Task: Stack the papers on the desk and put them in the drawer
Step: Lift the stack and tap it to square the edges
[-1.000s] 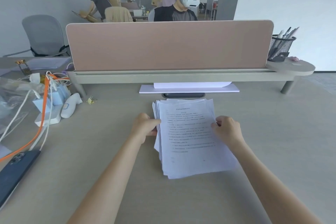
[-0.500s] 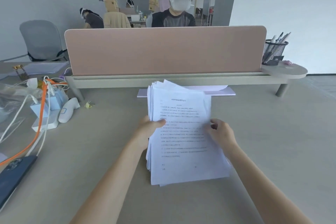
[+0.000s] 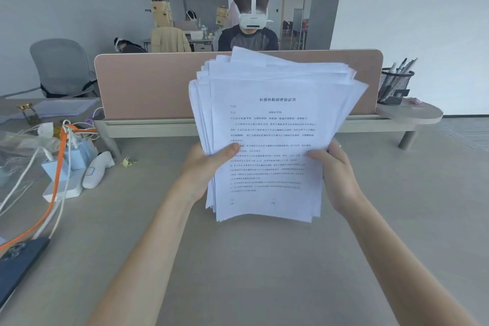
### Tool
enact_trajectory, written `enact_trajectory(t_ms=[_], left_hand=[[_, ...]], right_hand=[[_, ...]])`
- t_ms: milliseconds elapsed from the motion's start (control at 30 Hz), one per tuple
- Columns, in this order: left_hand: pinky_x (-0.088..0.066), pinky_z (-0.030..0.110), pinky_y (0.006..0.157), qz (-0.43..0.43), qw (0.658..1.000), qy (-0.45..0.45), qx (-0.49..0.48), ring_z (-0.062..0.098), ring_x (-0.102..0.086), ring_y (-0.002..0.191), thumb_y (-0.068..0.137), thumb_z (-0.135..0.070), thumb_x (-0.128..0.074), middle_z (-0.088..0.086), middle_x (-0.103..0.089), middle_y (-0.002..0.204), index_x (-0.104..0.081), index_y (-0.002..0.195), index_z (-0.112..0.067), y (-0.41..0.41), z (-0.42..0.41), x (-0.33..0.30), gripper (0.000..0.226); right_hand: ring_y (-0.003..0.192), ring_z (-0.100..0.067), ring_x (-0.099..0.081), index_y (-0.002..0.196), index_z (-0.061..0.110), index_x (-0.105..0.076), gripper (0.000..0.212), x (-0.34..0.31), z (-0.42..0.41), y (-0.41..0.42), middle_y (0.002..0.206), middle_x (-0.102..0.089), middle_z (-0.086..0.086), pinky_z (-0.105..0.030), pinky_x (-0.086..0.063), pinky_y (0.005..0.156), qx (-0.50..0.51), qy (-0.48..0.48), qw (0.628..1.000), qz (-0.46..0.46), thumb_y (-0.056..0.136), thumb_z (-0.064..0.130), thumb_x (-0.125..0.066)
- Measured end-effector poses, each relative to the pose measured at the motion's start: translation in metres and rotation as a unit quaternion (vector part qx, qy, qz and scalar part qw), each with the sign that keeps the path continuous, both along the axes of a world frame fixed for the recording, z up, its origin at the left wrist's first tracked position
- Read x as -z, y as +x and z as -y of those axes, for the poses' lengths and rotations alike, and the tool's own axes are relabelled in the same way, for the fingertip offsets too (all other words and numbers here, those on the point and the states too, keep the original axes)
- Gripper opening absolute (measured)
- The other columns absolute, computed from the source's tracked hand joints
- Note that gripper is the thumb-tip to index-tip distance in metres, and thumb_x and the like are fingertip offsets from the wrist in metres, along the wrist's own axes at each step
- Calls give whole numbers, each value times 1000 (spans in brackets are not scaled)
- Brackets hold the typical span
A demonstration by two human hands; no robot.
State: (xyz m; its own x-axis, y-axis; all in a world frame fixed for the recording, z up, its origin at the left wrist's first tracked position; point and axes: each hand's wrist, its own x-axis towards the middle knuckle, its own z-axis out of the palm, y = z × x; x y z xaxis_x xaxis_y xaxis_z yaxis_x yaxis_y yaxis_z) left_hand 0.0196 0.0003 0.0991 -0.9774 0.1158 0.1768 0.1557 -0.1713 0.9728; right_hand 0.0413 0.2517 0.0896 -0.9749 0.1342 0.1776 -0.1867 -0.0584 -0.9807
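A thick stack of white printed papers stands almost upright above the beige desk, its sheets fanned unevenly at the top and left. My left hand grips the stack's left edge, thumb on the front page. My right hand grips the right edge the same way. The stack's bottom edge hangs just above the desk. No drawer is in view.
A pink divider screen crosses the desk's far side, with a person in a white headset behind it. Cables, chargers and a white handheld device clutter the left, a dark phone lies nearer. A mesh pen holder sits far right.
The stack lay flat on the desk a second ago. Both hands have lifted it and tilted it upright toward me.
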Motion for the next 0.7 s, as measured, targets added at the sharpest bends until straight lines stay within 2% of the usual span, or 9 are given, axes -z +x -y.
enact_trajectory(t_ms=[100, 300, 433, 567, 667, 700], left_hand=[[-56, 39, 91, -10, 1000, 9, 6, 21, -73, 105, 74, -16, -81, 3, -78, 110, -75, 106, -18, 2, -1, -1, 33], [-56, 38, 89, -15, 1000, 6, 11, 22, -74, 103, 76, -18, -77, 3, -78, 109, -75, 105, -18, 3, -6, -4, 29], [-56, 39, 89, -9, 1000, 7, 18, 22, -74, 101, 77, -24, -76, 3, -79, 107, -76, 101, -19, 4, -12, -11, 25], [-55, 40, 92, 2, 999, 32, 16, 23, -73, 104, 78, -27, -75, 5, -78, 110, -76, 104, -18, 4, -16, -14, 27], [-54, 41, 94, 12, 998, 57, 13, 23, -72, 107, 79, -27, -74, 6, -77, 113, -75, 106, -18, 5, -18, -12, 28], [-54, 40, 93, 15, 998, 61, 17, 22, -72, 106, 81, -26, -74, 5, -77, 113, -76, 104, -19, 5, -19, -10, 24]], right_hand=[[114, -16, -68, 122, 17, -62, 31, -7, -3, 1, 121, -73, 2, -38, -51, 96, 7, 10, 1000, -19, 91, 9, -59], [115, -17, -68, 130, 16, -58, 35, -27, -9, 3, 127, -71, -1, -32, -52, 89, -1, 10, 997, -81, 95, 12, -59], [120, -24, -65, 133, 14, -55, 37, -40, -12, 1, 132, -67, -7, -35, -51, 91, -13, 25, 993, -113, 95, 12, -59], [120, -23, -65, 133, 15, -53, 42, -48, -9, -1, 134, -65, -8, -32, -51, 90, -12, 16, 992, -128, 92, 15, -63], [115, -19, -67, 131, 13, -51, 39, -55, -8, 0, 133, -64, -10, -25, -54, 82, -5, 18, 990, -143, 93, 13, -63], [115, -21, -66, 130, 12, -49, 38, -57, -9, 0, 133, -64, -11, -27, -55, 82, -2, 26, 988, -151, 94, 11, -62]])
